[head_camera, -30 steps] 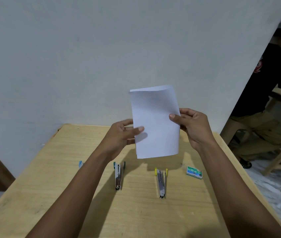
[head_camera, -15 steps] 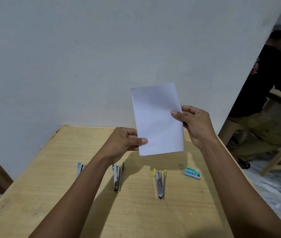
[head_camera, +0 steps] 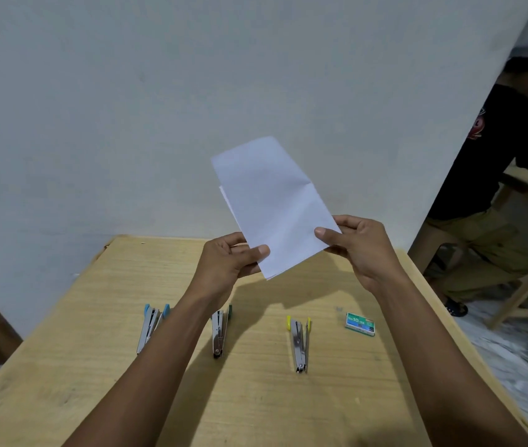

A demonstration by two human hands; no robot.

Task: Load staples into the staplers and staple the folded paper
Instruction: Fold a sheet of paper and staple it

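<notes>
A person holds a folded white paper (head_camera: 272,208) up over a wooden table (head_camera: 95,382). The left hand (head_camera: 227,266) pinches its lower corner between thumb and fingers; the right hand (head_camera: 357,250) pinches its right edge. Below lie 3 staplers in a row, all open: blue stapler (head_camera: 151,327), green stapler (head_camera: 219,332), yellow stapler (head_camera: 299,343). A green staple box (head_camera: 360,324) sits just right of them. The paper looks folded already; loading and stapling seemingly remain.
</notes>
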